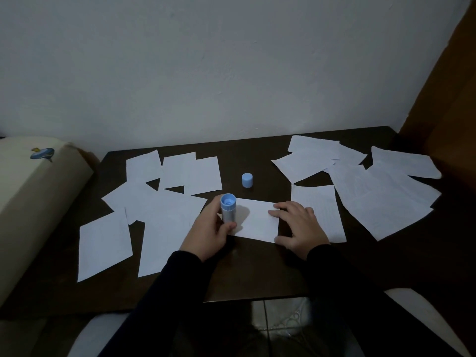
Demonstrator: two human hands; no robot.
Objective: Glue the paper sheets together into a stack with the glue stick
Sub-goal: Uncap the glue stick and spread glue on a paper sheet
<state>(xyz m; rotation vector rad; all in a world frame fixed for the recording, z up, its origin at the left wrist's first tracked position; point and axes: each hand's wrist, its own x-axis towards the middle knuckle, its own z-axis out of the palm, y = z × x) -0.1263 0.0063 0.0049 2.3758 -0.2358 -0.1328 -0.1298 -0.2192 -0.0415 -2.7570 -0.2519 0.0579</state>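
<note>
Loose sheets [164,215] and cap [247,180] flank centre sheet [257,222].

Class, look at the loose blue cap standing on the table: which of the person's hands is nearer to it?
Left, narrowly. The left hand grips the glue stick just below-left of the cap; the right hand presses paper farther below-right.

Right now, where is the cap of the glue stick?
In the head view the blue cap stands alone on the dark table, near the middle, beyond the sheet under both hands and apart from the glue stick.
</note>
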